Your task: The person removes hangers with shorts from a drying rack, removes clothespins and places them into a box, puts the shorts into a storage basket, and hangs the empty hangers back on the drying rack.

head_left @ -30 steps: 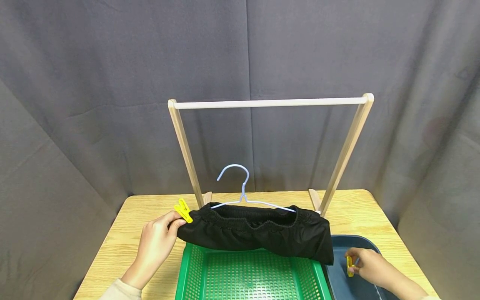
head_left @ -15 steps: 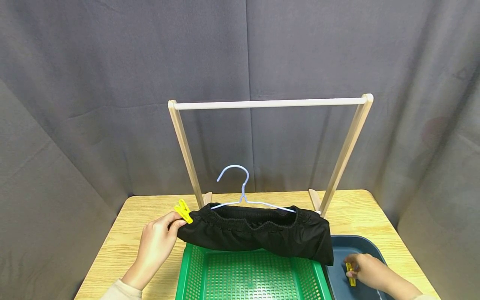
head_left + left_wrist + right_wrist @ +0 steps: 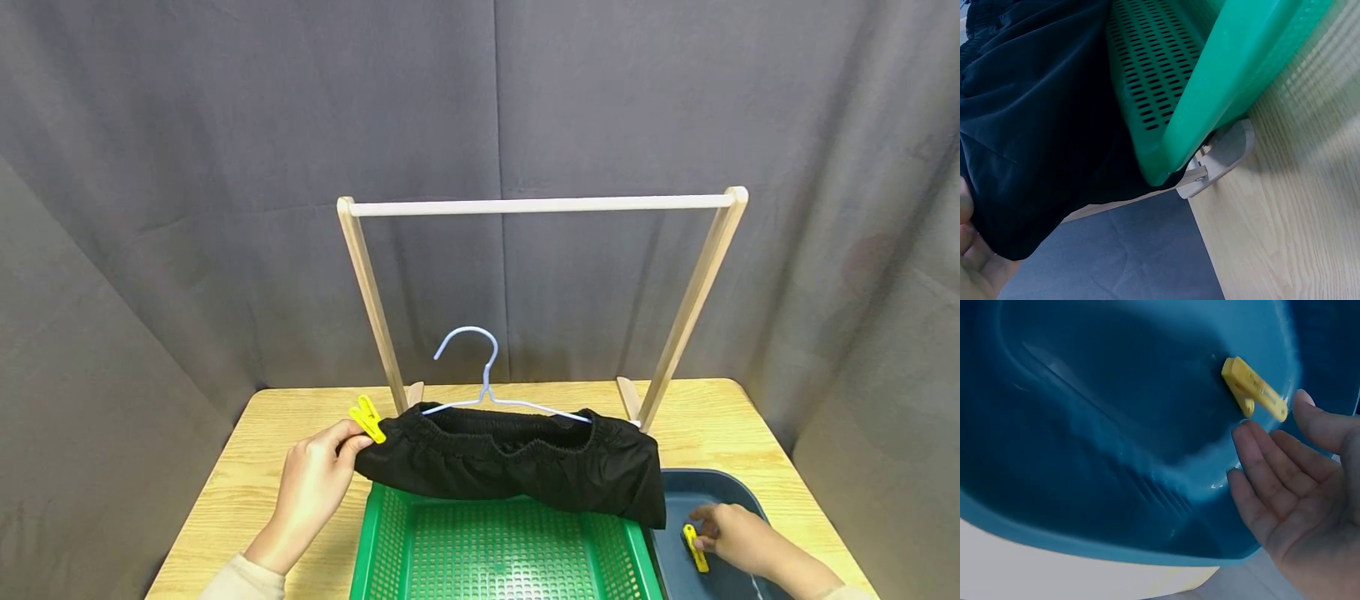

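My left hand [image 3: 318,483] pinches the left end of a black elastic-waist garment [image 3: 525,475], also seen as dark cloth [image 3: 1035,125] in the left wrist view. A yellow clothespin [image 3: 367,418] is clipped at that end, just above my fingertips. Inside the garment's waist sits a pale blue wire hanger [image 3: 486,367], its hook upright. At the right, my right hand [image 3: 738,537] is over a dark blue tub [image 3: 720,479]. Beside its fingertips a second yellow clothespin [image 3: 1250,390] lies in the tub. Thumb and fingers of this hand [image 3: 1310,481] are spread apart around nothing.
Below the garment stands a green perforated basket [image 3: 363,546] with the blue tub to its right. A wooden rack with a white bar [image 3: 540,205] rises behind, on a wood-grain table [image 3: 300,408]. Grey curtains [image 3: 420,100] surround the table.
My right hand has lowered the yellow clothespin into the blue tub and let it go, its fingers parting. The left hand, garment and hanger have stayed in place.
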Motion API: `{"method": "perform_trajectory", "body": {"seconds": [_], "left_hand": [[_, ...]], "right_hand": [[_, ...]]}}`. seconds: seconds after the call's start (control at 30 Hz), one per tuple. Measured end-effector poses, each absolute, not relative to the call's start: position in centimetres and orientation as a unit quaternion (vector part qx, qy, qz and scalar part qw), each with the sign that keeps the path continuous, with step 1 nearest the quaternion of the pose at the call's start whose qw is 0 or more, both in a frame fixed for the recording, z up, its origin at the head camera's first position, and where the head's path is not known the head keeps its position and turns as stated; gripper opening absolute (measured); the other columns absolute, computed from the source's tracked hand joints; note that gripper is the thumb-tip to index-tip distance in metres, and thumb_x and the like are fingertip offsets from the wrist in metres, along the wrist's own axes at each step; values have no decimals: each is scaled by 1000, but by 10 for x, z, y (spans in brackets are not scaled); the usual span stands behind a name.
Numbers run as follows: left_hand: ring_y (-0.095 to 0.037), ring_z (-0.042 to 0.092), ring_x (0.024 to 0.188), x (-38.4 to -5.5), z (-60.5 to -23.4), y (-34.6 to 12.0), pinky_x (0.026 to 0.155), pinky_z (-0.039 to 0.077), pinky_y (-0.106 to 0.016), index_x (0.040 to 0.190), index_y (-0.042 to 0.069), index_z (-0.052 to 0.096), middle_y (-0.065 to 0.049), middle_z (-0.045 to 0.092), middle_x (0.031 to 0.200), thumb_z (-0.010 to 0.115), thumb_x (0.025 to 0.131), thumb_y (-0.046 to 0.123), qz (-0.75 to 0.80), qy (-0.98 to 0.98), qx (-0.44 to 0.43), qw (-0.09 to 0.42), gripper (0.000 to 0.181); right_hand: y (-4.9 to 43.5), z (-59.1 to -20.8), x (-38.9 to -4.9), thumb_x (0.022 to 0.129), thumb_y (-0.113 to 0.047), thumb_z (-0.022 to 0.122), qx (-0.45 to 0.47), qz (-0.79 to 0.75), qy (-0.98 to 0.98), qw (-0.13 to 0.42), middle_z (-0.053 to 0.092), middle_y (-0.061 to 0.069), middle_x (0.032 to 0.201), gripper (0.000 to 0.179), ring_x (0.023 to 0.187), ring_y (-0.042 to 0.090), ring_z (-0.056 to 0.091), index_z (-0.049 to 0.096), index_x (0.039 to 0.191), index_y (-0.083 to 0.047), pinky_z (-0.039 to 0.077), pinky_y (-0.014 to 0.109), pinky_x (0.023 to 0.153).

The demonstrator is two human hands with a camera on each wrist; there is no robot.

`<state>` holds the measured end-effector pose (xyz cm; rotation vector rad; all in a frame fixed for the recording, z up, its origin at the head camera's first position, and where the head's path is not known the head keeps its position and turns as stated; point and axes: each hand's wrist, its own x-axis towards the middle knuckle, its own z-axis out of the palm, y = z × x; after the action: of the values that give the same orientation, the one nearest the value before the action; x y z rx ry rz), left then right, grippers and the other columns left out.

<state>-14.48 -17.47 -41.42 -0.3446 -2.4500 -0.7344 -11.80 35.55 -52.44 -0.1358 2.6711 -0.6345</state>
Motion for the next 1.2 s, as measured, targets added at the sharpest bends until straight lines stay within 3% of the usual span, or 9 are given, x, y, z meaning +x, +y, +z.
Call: {"method": "perform_trajectory", "body": {"seconds": [0.2, 0.5, 0.63, 0.8, 1.07, 1.2], "left_hand": [[-14, 59, 60, -145, -413, -176, 56, 47, -37, 83, 11, 71, -1, 70, 76, 82, 77, 8, -270, -914, -133, 273, 13], [-10, 51, 57, -146, -414, -176, 54, 44, -34, 82, 11, 70, 0, 69, 74, 82, 77, 8, -268, -915, -133, 271, 13], [-13, 57, 59, -146, -415, -176, 55, 47, -36, 83, 10, 71, -1, 70, 76, 82, 77, 8, -268, -917, -129, 265, 13], [-17, 63, 63, -146, -413, -175, 58, 49, -39, 84, 10, 72, -2, 71, 78, 82, 78, 8, -270, -919, -123, 261, 12], [-19, 65, 64, -146, -412, -174, 58, 49, -41, 84, 10, 72, -2, 72, 79, 82, 78, 8, -271, -918, -120, 265, 12], [-19, 64, 63, -146, -413, -173, 57, 48, -41, 83, 11, 71, -1, 71, 77, 82, 79, 8, -272, -918, -114, 264, 11]], "right_hand": [[360, -513, -121, 85, -9, 76, -50, -241, 952, 183, 66, 1, 84, 28, 74, 18, 62, 67, 106, 7, 52, 39, 68], [359, -482, -120, 88, -8, 72, -53, -239, 962, 121, 69, 4, 88, 26, 75, 19, 65, 66, 109, 7, 54, 37, 66], [356, -468, -115, 87, -9, 73, -71, -228, 969, 69, 70, 1, 89, 25, 74, 14, 65, 69, 109, 2, 52, 32, 63], [350, -449, -108, 85, -10, 76, -99, -198, 974, -38, 71, 0, 89, 21, 69, 7, 60, 72, 104, -4, 48, 30, 59], [325, -407, -94, 80, -9, 80, -117, -166, 958, -201, 73, 0, 95, 22, 85, 26, 69, 75, 102, -12, 53, 50, 68], [304, -384, -84, 85, -14, 78, -123, -190, 948, -224, 72, -7, 97, 20, 88, 20, 67, 75, 104, -17, 51, 31, 75]]}}
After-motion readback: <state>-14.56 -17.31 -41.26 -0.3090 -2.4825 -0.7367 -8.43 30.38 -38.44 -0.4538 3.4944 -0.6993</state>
